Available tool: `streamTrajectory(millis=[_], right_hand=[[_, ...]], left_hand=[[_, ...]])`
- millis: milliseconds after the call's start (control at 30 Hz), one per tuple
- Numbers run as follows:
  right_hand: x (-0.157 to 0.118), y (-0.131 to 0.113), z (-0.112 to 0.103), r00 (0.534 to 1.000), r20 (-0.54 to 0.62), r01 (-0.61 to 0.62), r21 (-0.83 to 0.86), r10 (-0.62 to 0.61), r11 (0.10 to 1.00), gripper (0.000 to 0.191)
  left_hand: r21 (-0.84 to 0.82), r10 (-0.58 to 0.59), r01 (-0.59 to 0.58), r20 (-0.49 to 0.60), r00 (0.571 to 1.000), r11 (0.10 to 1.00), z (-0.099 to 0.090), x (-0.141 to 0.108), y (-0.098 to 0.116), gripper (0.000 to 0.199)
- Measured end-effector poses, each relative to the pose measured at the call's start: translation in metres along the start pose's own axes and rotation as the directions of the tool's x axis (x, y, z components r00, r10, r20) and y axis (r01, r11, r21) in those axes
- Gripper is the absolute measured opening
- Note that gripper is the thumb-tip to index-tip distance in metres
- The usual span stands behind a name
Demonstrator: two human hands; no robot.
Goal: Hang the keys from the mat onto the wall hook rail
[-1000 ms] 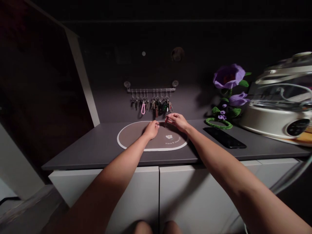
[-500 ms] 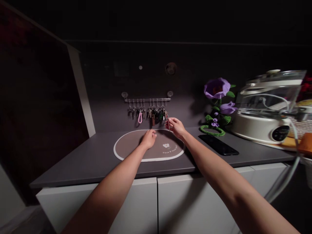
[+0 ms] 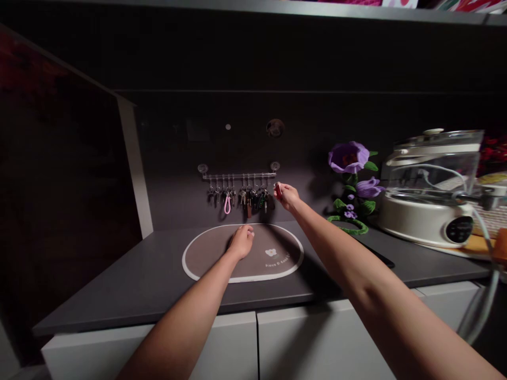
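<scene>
**Hands at a key rail (image 3: 237, 176) above a dark countertop (image 3: 130, 301)**
A glass-lidded electric cooker (image 3: 425, 224) is standing well right of the rail, purple artificial flowers (image 3: 348, 157) are standing nearer on that side, and an oval placemat (image 3: 277, 266) is lying below it. The left hand (image 3: 241, 241) is resting on the placemat, its fingers loosely curled and holding nothing visible. The right hand (image 3: 287, 196) is nearly closed, pinching a small red fob (image 3: 279, 191) just beside the rail's right end, right of the hanging keys (image 3: 245, 199).
</scene>
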State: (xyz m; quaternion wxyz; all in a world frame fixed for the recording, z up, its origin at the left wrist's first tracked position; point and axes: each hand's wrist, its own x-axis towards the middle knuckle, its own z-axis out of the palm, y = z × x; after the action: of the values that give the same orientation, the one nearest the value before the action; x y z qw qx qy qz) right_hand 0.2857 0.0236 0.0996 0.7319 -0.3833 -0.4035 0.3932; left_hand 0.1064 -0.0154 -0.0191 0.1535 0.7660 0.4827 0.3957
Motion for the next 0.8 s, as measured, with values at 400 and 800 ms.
streamTrajectory(millis=[400,800], right_hand=[[0.025,-0.003,0.023,0.997,-0.066,-0.046,-0.03,0.044,0.998,0.015],[0.027,0.016,0.012,0.993,-0.076,-0.088,0.036,0.09,0.996,0.011]], left_hand=[[-0.005,-0.017,0.017,0.011,1.0,1.0,0.0,0.0,-0.001,0.022],[0.0,-0.021,0.021,0.0,1.0,1.0,-0.001,-0.001,0.0,0.021]])
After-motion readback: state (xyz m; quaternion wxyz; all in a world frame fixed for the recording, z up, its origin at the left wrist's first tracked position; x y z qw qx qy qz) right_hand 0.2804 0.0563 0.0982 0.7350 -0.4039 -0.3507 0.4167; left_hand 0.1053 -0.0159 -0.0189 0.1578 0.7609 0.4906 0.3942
